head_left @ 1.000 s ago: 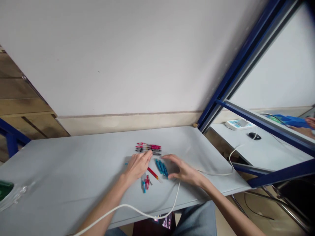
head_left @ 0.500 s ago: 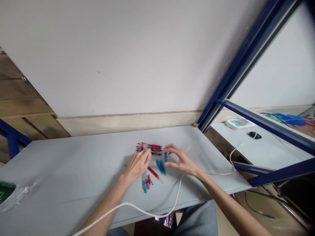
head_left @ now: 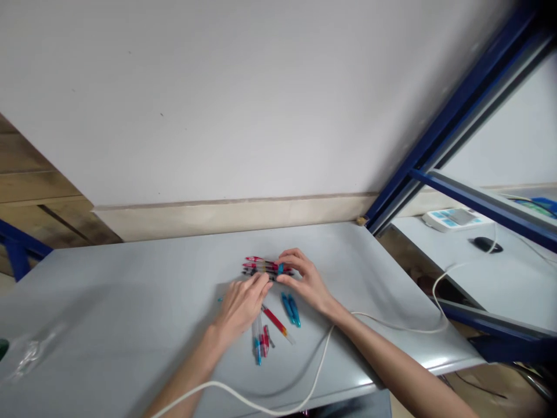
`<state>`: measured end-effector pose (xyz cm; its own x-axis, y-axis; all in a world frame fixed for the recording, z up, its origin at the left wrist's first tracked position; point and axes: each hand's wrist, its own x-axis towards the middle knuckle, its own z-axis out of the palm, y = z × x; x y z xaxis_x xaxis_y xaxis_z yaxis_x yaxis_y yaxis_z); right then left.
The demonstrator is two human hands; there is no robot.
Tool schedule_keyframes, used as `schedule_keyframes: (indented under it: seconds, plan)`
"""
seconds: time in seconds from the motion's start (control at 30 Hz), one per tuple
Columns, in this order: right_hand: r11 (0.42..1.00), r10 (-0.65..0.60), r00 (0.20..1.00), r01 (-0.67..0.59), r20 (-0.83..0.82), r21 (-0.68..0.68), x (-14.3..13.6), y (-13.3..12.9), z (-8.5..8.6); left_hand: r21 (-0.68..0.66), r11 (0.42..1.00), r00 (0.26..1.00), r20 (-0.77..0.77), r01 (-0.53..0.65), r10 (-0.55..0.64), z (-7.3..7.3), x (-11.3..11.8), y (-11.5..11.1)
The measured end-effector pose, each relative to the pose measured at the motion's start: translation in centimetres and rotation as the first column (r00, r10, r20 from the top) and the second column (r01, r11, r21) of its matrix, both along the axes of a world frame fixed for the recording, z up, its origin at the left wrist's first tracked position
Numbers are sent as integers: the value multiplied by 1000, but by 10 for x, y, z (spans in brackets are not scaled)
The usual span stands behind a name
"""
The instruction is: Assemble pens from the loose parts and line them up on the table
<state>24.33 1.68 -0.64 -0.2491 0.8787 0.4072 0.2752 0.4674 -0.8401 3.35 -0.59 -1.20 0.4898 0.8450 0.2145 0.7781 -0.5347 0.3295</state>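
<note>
My left hand (head_left: 246, 305) has its fingers pressed together just in front of the pens, and what they hold is hidden. A small blue tip (head_left: 220, 299) shows at this hand's left side. Between the thumb and fingers of my right hand (head_left: 307, 281) is a short blue pen barrel (head_left: 281, 268), close to my left fingertips. Behind both hands lie red and black pens (head_left: 260, 262) side by side. Two blue barrels (head_left: 290, 309) rest below my right hand. Nearer me are a red pen part (head_left: 276, 321) and clear tubes with blue ends (head_left: 257, 347).
A white cable (head_left: 319, 371) crosses over the grey table (head_left: 130, 302) and past my forearms. Clear plastic (head_left: 32, 354) lies at left. Blue frame bars (head_left: 470, 188) stand at right, with a mouse (head_left: 487, 244) and white device (head_left: 455, 219) on another table.
My right hand has moved left with the blue barrel, over the right ends of the pens and nearer my left hand. The view has shifted slightly.
</note>
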Motion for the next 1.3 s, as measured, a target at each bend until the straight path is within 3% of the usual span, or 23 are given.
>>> schedule_keyframes:
  seconds: [0.13, 0.7, 1.3]
  plan:
    - [1000, 3, 999, -4, 37, 25, -2, -6, -6, -40, 999, 1000, -16, -8, 7, -2, 0, 2]
    - [998, -16, 985, 5, 171, 63, 2, -4, -10, -82, 996, 978, 207, 37, -20, -13, -10, 5]
    - [989, -105, 987, 90, 123, 122, 3, -1, -12, -58, 994, 946, 315, 97, -74, -21, -5, 6]
